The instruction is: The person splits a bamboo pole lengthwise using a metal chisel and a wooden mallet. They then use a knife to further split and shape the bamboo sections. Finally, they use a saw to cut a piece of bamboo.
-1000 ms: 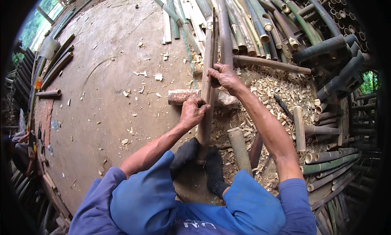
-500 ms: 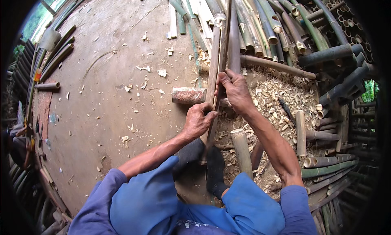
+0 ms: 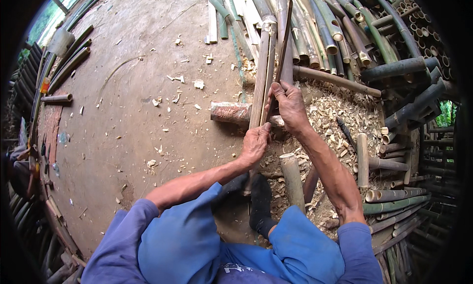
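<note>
A split bamboo pole [image 3: 261, 82] slants away from my feet, a lengthwise gap along it, lying across a short log [image 3: 229, 112]. My left hand [image 3: 256, 145] is closed around the pole's nearer part, just below the log. A thin dark strip [image 3: 284, 42], apparently split bamboo, is pinched between the thumb and fingers of my right hand [image 3: 291, 107]. Its far end stands apart from the pole, to the right. The strip's lower end is hidden near my hands. Below my left hand, the pole's near end comes down between my dark-socked feet [image 3: 261, 202].
Bamboo poles [image 3: 315, 23] lie in a heap at the far right. Pale shavings [image 3: 327, 121] cover the ground right of the log. A bamboo stub [image 3: 293, 180] stands by my right knee, near a dark-handled tool [image 3: 346, 133]. More bamboo [image 3: 74, 62] lies far left.
The dark strip's far end has swung right, away from the pole. My left hand has shifted slightly up and right; my right hand has moved a little to the right.
</note>
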`<state>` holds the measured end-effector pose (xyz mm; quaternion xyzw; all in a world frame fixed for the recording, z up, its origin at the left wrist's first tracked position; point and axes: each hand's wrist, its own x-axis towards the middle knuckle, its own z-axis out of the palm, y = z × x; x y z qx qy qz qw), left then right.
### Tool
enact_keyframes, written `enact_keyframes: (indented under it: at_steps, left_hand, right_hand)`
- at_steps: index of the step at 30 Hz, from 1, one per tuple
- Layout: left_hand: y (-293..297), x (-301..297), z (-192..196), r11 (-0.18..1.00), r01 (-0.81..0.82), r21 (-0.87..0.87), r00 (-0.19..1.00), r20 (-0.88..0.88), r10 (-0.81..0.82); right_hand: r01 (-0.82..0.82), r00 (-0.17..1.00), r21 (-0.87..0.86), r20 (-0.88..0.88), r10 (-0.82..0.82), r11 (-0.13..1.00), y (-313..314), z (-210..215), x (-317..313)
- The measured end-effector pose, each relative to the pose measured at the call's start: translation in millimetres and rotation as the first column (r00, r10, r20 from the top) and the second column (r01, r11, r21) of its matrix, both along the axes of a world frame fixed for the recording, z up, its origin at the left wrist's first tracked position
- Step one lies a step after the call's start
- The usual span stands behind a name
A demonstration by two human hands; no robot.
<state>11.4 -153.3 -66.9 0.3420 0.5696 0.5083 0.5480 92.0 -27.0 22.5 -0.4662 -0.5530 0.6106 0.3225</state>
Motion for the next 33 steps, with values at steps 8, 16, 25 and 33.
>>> enact_keyframes:
  at_steps: [8,16,25,33]
  left_hand:
    - [50,23,130,0.994,0.082,0.072,0.976,0.194,-0.095]
    - [92,-18,136,0.999,-0.012,-0.043,0.894,0.446,0.03]
    - [134,-11,136,0.972,0.207,0.114,0.908,0.347,-0.235]
    - [99,-80,74,0.989,0.074,-0.13,0.987,0.149,-0.054]
  right_hand:
    - [0.186,0.963,0.099,-0.216,-0.162,0.977,39,119,19]
    - [-0.417,0.865,-0.026,0.297,0.405,0.909,14,74,84]
    - [-0.41,0.899,-0.216,0.067,0.433,0.886,-57,25,93]
    - [0.19,0.912,0.37,0.277,-0.303,0.91,151,167,126]
